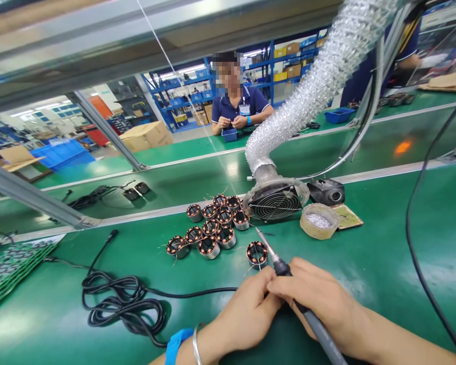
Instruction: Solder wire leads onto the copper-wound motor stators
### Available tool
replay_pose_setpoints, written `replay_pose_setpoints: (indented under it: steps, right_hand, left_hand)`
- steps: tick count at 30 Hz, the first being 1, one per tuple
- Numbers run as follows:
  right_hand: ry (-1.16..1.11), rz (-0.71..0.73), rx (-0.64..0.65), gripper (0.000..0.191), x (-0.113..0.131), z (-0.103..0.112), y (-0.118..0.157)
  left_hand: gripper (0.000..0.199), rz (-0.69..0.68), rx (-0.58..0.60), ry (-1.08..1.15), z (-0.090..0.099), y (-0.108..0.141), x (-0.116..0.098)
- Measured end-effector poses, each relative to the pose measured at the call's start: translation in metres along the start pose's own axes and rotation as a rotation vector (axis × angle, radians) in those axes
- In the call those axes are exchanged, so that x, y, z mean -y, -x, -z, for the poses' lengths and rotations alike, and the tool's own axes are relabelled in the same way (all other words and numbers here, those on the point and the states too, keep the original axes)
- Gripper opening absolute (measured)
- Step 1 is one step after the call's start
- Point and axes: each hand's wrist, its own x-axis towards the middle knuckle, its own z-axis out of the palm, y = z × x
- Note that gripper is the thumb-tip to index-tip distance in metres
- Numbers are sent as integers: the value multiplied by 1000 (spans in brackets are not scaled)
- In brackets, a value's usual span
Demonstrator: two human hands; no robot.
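Observation:
My right hand (319, 296) is wrapped round a soldering iron (283, 267), whose metal tip points up and left. My left hand (251, 309) touches it, fingers pinched together at the right hand; what they hold is hidden, though a black cable (190, 294) runs in behind them. Just beyond the hands stands a single copper-wound stator (257, 254), with a thin pale wire across it. Farther back, several more stators (210, 247) sit grouped on the green table (137, 256).
A fan (276, 204) with a silver duct (289, 109) stands behind the stators. Right of it are a round tub (319, 221) and a black device (326, 192). Coiled cable (125, 299) and circuit boards (17, 268) lie left. A person (240, 109) sits across the line.

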Motion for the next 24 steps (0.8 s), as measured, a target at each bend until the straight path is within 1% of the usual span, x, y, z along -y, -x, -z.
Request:
replay_pose_setpoints:
  steps: [2,4,6,11,13,16,18,20,22,24]
  right_hand:
    - [-15,-48,17,24,-7,3,2]
    - [-30,-100,-3,23,-13,7,4]
    - [-39,-123,-2,25,-16,11,7]
    - [-23,-85,19,30,-19,9,16]
    - [-24,-60,11,32,-19,7,19]
    - [-49,-62,18,35,-20,7,22]
    - [-48,-68,39,36,-19,8,21]
    - [-33,-63,41,34,-17,7,18]
    - [-20,-53,-34,30,-13,5,14]
    - [-19,-44,-152,28,-9,2,9]
  left_hand:
    - [12,-2,-27,-83,1,0,-4]
    - [12,-14,-80,-156,3,0,-7]
    - [14,-11,-109,-177,6,-1,-8]
    - [17,40,-66,-118,7,-2,-9]
    - [17,55,-60,-130,6,-2,-8]
    - [18,64,-61,-143,5,-3,-7]
    - [19,67,-51,-97,5,-3,-5]
    - [21,79,-42,4,5,-4,-3]
    - [25,93,-27,150,5,-6,-1]
    - [32,111,-5,310,4,-10,0]
